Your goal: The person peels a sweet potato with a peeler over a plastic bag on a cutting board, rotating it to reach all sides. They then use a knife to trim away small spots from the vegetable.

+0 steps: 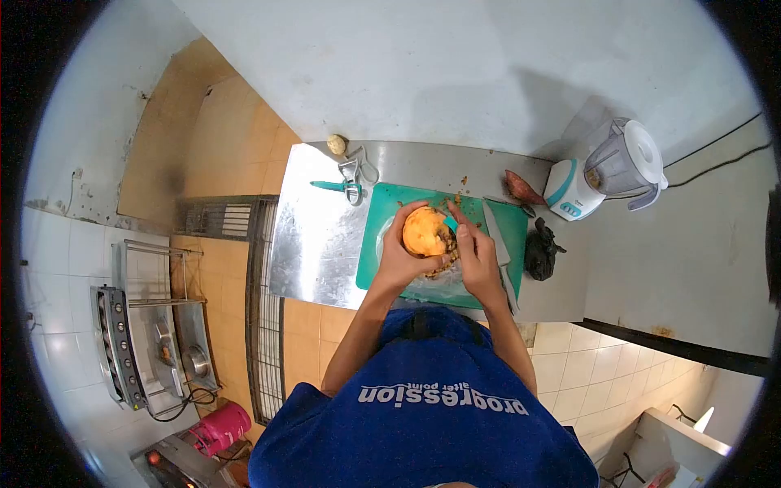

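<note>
Worked at the right side of a rounded, yellow-orange piece of produce [424, 231], apparently cutting or scraping at a dark, rough patch with a small turquoise hand tool [451, 224]. Could not make out the tool's edge or exact type. Judged partway through, given mostly smooth orange on the visible face and dark matter at the right. Seemed to call next for a steady left hold, a slight turn of the piece and short strokes clear of the left fingertips. Cupped the piece in the left hand [403, 250], with thumb below and fingers round the far side. Gripped the tool in the right hand [478, 254], close against the piece. Had the piece between both hands, over a green rectangular cutting board [370, 267], near brown scraps [458, 198] and a long, pale-bladed knife [496, 232]
</note>
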{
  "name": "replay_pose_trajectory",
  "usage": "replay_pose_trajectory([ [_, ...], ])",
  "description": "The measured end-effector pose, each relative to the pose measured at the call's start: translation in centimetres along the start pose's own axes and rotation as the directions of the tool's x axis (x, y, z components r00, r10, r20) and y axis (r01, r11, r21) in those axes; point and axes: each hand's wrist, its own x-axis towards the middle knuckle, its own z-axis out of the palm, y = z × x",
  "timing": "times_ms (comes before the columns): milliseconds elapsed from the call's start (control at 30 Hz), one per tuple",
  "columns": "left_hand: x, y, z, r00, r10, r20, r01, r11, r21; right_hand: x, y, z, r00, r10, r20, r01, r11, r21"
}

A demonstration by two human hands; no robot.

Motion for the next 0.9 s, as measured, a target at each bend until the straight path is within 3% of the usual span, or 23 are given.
replay_pose_trajectory([
  [100,-0.5,0.4,-0.1,0.996,-0.085,-0.021,0.084,0.995,-0.047,-0.4,-0.6,0.4,0.999,-0.039,0.007,0.039,0.999,0.033],
  [167,-0.6,0.1,-0.4,0.984,-0.172,0.044,0.178,0.953,-0.246,0.0,-0.5,0.2,0.999,0.047,0.007,-0.047,0.998,-0.034],
  [200,-0.7,-0.1,-0.5,0.984,-0.174,0.048,0.18,0.952,-0.248,0.3,-0.4,0.0,0.992,0.129,0.003,-0.128,0.987,-0.099],
  [233,-0.7,-0.2,-0.6,0.977,-0.192,0.098,0.215,0.879,-0.425,0.5,0.8,0.0,0.992,0.127,-0.001,-0.126,0.987,-0.101],
  [267,-0.7,-0.2,-0.8,0.968,-0.2,0.149,0.249,0.774,-0.582,0.8,2.9,0.3,0.987,0.16,0.003,-0.159,0.982,0.1],
  [300,-0.6,0.3,-0.8,0.968,-0.198,0.151,0.249,0.775,-0.581,1.1,2.8,0.5,0.981,0.192,0.015,-0.188,0.936,0.298],
  [333,-0.6,1.1,-0.7,0.959,-0.209,0.192,0.283,0.719,-0.634,1.0,2.7,0.1,0.982,0.191,0.014,-0.186,0.936,0.298],
  [367,-0.5,1.7,-0.7,0.949,-0.214,0.233,0.316,0.659,-0.682,0.9,2.4,-0.5,0.954,0.296,0.052,-0.301,0.93,0.212],
  [400,-0.3,1.9,-0.7,0.95,-0.209,0.234,0.314,0.659,-0.683,1.1,1.7,-0.7,0.913,0.4,0.08,-0.407,0.906,0.119],
  [433,-0.3,2.1,-0.8,0.951,-0.202,0.235,0.307,0.717,-0.626,1.1,1.6,-0.6,0.914,0.399,0.08,-0.406,0.907,0.116],
  [500,-0.5,2.0,-0.9,0.953,-0.199,0.229,0.297,0.768,-0.567,0.9,1.5,-0.1,0.97,0.241,0.042,-0.245,0.953,0.179],
  [533,-0.7,2.0,-1.0,0.955,-0.202,0.216,0.293,0.742,-0.602,0.9,1.4,-0.2,0.969,0.242,0.046,-0.246,0.952,0.18],
  [600,-0.7,2.0,-1.2,0.957,-0.204,0.206,0.289,0.717,-0.635,1.0,1.0,-0.6,0.916,0.38,0.128,-0.396,0.907,0.14],
  [633,-0.7,2.0,-1.3,0.956,-0.202,0.212,0.292,0.714,-0.636,1.0,0.8,-0.3,0.916,0.38,0.127,-0.396,0.908,0.14],
  [700,-0.7,2.0,-1.4,0.955,-0.2,0.217,0.294,0.711,-0.639,1.0,0.6,0.4,0.965,0.252,0.069,-0.262,0.933,0.248],
  [833,-0.7,2.0,-1.3,0.958,-0.224,0.18,0.287,0.769,-0.571,1.1,1.2,0.1,0.942,0.319,0.109,-0.335,0.921,0.198],
  [900,-0.6,2.0,-1.4,0.957,-0.225,0.184,0.291,0.766,-0.573,1.2,1.1,0.3,0.965,0.252,0.07,-0.262,0.942,0.209],
])
